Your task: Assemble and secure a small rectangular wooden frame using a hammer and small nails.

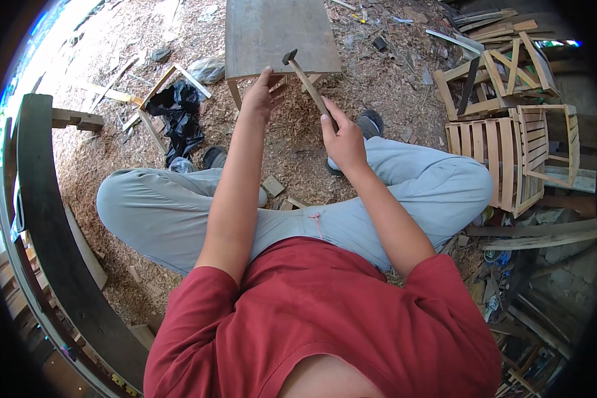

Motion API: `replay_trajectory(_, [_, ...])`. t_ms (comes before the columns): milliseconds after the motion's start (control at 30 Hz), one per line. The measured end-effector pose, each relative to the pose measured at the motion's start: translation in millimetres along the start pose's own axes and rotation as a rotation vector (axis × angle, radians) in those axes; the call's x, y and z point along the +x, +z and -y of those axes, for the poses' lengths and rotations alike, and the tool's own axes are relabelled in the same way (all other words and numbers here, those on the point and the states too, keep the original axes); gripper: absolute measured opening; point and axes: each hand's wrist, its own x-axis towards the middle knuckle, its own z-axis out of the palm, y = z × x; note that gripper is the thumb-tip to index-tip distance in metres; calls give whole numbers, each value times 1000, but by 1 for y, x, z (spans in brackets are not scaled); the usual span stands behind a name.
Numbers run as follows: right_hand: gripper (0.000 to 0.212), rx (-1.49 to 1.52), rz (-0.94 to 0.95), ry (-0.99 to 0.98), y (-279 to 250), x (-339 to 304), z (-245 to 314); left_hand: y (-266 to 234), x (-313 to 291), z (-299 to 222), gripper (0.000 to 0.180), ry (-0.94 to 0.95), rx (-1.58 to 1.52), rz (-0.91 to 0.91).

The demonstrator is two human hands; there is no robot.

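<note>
My right hand [345, 137] is wrapped round the wooden handle of a hammer [310, 87]. The hammer tilts up and to the left, its small dark head over the near edge of a low wooden table [282, 40]. Close to that same edge, left of the hammer, is my left hand [264, 101], its fingers apart and nothing visible in them. Whether its fingertips touch the table edge I cannot tell. The tabletop is grey-brown and worn, with legs showing beneath its near side.
Wood shavings cover the ground. A black plastic bag [176, 116] lies beside a light wooden frame [156, 86] on the left. Slatted wooden chairs [491, 156] are piled at the right. A long dark beam [60, 219] runs down the left side. Small wood offcuts [272, 186] lie between my legs.
</note>
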Motion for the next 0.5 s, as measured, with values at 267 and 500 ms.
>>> replay_trajectory(267, [41, -30, 42, 11, -4, -2, 5, -10, -2, -7, 37, -25, 45, 132])
replay_trajectory(500, [47, -84, 50, -36, -4, -5, 3, -10, 5, -1, 36, 103, 120, 98])
